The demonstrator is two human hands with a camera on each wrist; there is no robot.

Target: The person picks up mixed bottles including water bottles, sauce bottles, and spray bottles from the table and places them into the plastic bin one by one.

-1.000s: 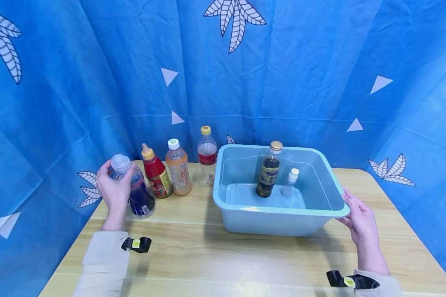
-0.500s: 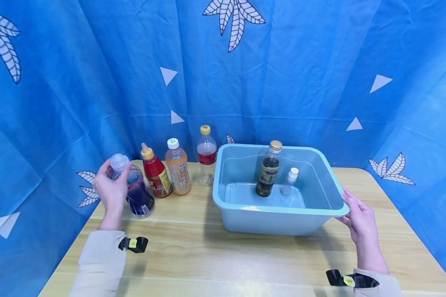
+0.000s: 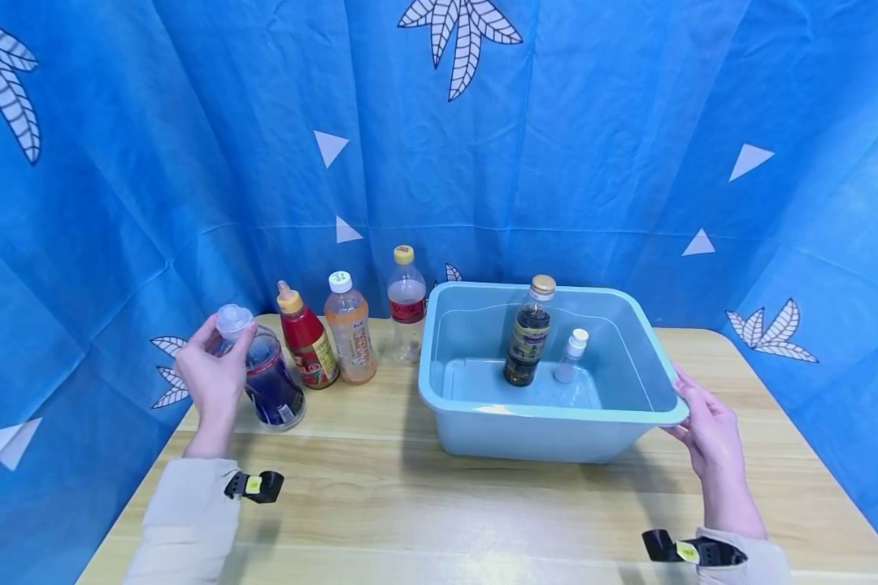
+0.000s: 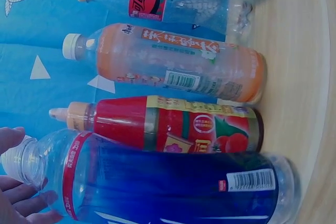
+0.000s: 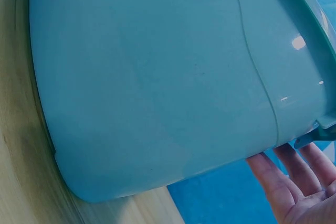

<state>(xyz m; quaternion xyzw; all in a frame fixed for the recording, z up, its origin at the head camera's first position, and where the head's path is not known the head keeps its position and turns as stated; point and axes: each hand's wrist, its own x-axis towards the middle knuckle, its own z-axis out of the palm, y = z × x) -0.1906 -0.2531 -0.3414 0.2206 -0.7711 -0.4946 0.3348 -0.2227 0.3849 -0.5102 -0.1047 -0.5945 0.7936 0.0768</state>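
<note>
From the head camera, the left hand's grip [image 3: 215,370] curls thumb and fingers around the ribbed white cap of a blue-bodied plastic bottle [image 3: 276,394] standing on the wood-grained worktop [image 3: 424,512]. Just right of it are a glossy red tomato-sauce squeeze bottle [image 3: 310,349] with a pointed nozzle, an orange-tinted drink bottle [image 3: 349,341] and a clear Coca-Cola bottle [image 3: 407,305]. The right hand's grip [image 3: 711,426] holds the right rim of a smooth, pale blue plastic tub [image 3: 527,439], in which stand a dark sauce bottle [image 3: 530,337] and a small clear bottle [image 3: 571,357] with a white cap. Behind hangs a creased blue curtain [image 3: 593,162].

In the left wrist view, the blue bottle's transparent shoulder tapers to its cap; with the hand cut off by the frame, the fingers seem to lie behind the neck.

In the right wrist view, fingertips [image 5: 256,160] meet the tub's slick, rounded outer wall beneath its overhanging lip.
</note>
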